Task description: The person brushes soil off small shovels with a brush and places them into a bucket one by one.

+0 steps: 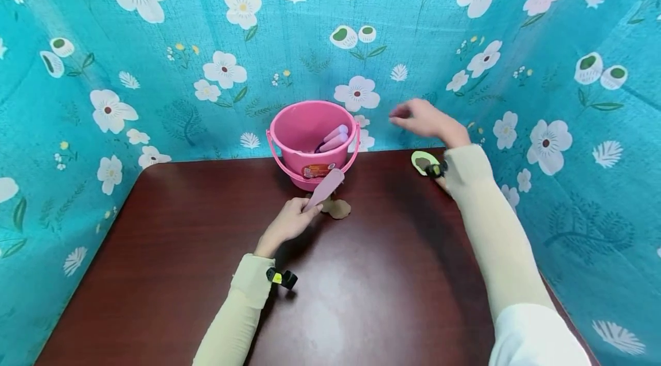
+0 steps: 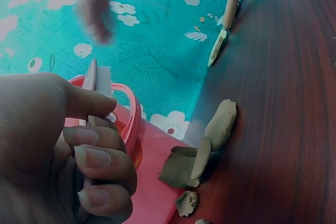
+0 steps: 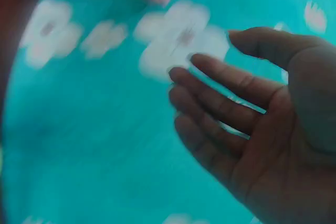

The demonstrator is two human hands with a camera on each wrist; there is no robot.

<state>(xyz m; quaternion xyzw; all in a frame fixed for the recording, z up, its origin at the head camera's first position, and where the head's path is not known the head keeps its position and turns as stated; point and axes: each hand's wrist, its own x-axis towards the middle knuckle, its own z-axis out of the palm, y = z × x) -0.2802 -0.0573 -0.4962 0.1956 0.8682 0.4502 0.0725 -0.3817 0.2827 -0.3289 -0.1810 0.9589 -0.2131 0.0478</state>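
My left hand [image 1: 291, 221] grips the handle of a pink brush [image 1: 328, 183] in front of the pink bucket [image 1: 310, 113]. Its pale bristles [image 2: 104, 81] show in the left wrist view, above the curled fingers. The right hand [image 1: 426, 119] is in the air to the right of the bucket and holds nothing. In the right wrist view its fingers [image 3: 226, 93] are slightly bent and spread apart from the thumb. Inside the bucket lean pink-purple rods [image 1: 334, 141], their lower ends hidden.
Brown clay-like pieces [image 1: 339, 209] lie on the dark wooden table [image 1: 206, 251] by the bucket's front. A tool with a green-edged oval head [image 1: 423, 162] and a wooden handle [image 2: 230, 10] lies at the back right. Blue flowered cloth [image 1: 310, 39] hangs behind the table and along its sides.
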